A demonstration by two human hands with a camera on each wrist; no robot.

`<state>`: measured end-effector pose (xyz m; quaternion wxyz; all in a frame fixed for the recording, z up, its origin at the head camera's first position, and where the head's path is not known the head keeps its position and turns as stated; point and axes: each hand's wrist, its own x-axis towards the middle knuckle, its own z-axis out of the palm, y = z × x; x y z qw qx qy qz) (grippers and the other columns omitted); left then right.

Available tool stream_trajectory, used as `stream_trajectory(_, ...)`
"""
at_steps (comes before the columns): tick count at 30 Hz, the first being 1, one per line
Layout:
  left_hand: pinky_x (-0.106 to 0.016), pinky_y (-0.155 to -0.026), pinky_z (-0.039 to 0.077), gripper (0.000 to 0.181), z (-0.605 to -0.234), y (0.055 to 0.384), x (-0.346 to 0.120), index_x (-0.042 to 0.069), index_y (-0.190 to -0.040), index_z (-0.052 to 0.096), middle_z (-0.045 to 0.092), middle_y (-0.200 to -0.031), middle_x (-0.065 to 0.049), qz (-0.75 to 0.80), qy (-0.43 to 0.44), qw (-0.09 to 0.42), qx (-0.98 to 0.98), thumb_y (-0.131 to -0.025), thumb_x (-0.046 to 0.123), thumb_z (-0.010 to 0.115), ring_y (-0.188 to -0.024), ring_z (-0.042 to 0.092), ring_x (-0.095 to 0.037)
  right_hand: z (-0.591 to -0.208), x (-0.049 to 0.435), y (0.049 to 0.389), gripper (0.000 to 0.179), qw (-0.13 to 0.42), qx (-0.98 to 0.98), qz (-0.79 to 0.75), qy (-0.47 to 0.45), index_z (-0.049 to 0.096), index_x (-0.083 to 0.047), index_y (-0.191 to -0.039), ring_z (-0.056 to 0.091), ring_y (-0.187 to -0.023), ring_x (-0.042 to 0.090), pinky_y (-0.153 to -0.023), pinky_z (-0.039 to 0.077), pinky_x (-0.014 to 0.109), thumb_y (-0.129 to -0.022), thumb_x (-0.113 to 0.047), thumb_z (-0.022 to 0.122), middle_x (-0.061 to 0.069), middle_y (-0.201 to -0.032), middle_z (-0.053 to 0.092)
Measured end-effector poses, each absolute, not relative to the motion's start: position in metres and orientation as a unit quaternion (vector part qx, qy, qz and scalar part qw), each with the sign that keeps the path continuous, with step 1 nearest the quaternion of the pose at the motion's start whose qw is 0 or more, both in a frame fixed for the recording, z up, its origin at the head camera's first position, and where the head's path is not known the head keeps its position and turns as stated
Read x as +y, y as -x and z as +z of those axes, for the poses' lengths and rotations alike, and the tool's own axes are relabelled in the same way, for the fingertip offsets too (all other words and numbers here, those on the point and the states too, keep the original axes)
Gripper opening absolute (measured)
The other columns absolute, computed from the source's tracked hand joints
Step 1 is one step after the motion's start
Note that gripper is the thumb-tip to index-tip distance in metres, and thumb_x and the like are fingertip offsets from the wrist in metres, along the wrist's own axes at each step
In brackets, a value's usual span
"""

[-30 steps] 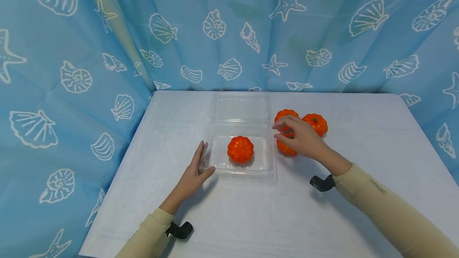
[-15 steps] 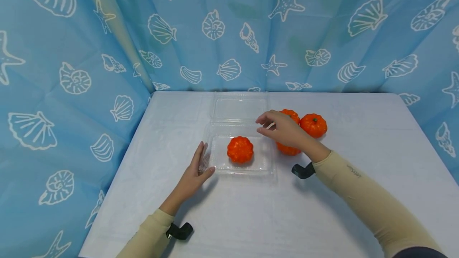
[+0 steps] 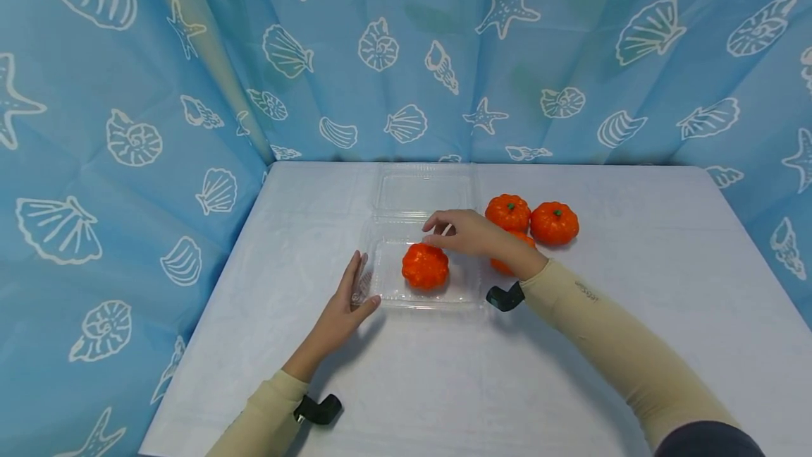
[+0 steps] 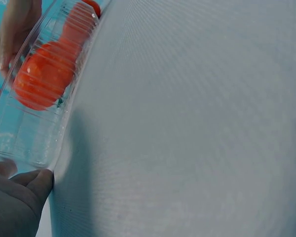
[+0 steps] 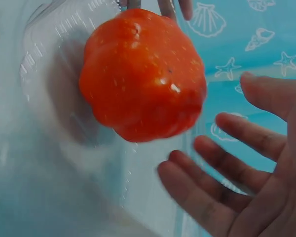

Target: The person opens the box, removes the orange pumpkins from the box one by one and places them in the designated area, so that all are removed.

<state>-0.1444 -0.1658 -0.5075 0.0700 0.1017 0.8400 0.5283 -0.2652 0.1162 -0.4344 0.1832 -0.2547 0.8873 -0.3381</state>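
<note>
A clear plastic clamshell box [image 3: 466, 295] lies unfolded, its lid [image 3: 426, 192] flat behind the base. Inside the base sits one shiny orange toy pumpkin [image 3: 425, 266]; the left wrist view shows a bit of green stem underneath it. My left hand [image 3: 339, 316] rests against the box's left side, fingers fairly straight and thumb at the front left corner. Over the base, just behind and right of this pumpkin, hovers my right hand [image 3: 466, 231] with nothing in it. The right wrist view shows its fingers [image 5: 237, 173] loosely spread, apart from the pumpkin.
Right of the box are three more orange pumpkins: one at the back [image 3: 507, 212], one farther right [image 3: 555, 223], and one [image 3: 501, 266] partly hidden by the right wrist. A white cloth [image 3: 406, 379] covers the table; a blue shell-print curtain [image 3: 355, 90] hangs behind.
My right hand has moved left, from over the loose pumpkins to beside the boxed one, uncovering the back pumpkin. The left hand and the box have stayed put.
</note>
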Motion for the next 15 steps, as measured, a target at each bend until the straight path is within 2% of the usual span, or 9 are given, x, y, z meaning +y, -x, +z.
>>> stream_trajectory(8,-0.054,-0.122,0.018,0.088,-0.507,0.144,-0.166,0.014,-0.165,0.006,0.015,-0.17,-0.005,0.532,-0.102,0.068,0.838,-0.1,0.019,0.065,-0.156,0.014,-0.026,-0.443,0.102,0.266,0.041,0.239,0.893,-0.31,0.221,0.065,-0.021,-0.127,0.061,-0.1,0.023,-0.079,0.057,0.03,-0.097,-0.048,0.065,0.005,-0.12,0.066)
stream_trajectory(15,-0.053,-0.122,0.02,0.088,-0.508,0.145,-0.166,0.014,-0.165,0.007,0.016,-0.17,-0.006,0.537,-0.105,0.066,0.834,-0.1,0.018,0.066,-0.156,0.014,-0.026,-0.444,0.1,0.266,0.035,0.26,0.89,-0.3,0.224,0.068,-0.023,-0.126,0.06,-0.1,0.023,-0.083,0.056,0.032,-0.098,-0.043,0.065,0.007,-0.12,0.065)
